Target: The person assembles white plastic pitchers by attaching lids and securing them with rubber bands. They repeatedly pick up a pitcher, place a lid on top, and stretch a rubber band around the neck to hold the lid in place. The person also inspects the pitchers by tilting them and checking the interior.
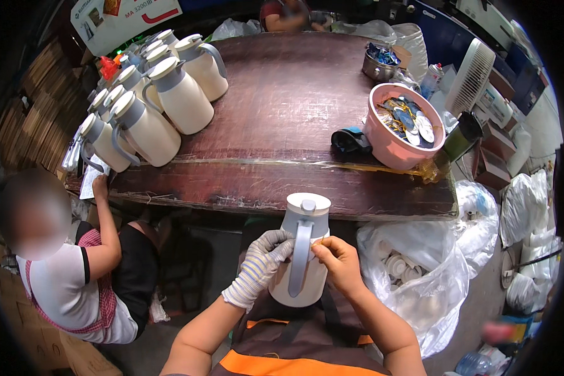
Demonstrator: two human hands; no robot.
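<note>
A cream-coloured thermos jug (298, 276) with a grey neck, a pale lid and a grey handle (301, 257) stands upright close to my body, its handle facing me. My left hand (260, 266), in a striped knitted glove, is closed at the jug's neck, left of the handle. On the other side, my bare right hand (339, 262) pinches a thin yellowish string (318, 242) against the neck. Just what lies between the left fingertips is hidden.
Several similar jugs (185, 94) stand at the table's (282, 100) left. A pink tub (382, 135) of oval tags, a dark roll (351, 141) and a metal bowl (382, 62) are at the right. Plastic bags (426, 276) lie beside me; a seated person (75, 276) is at left.
</note>
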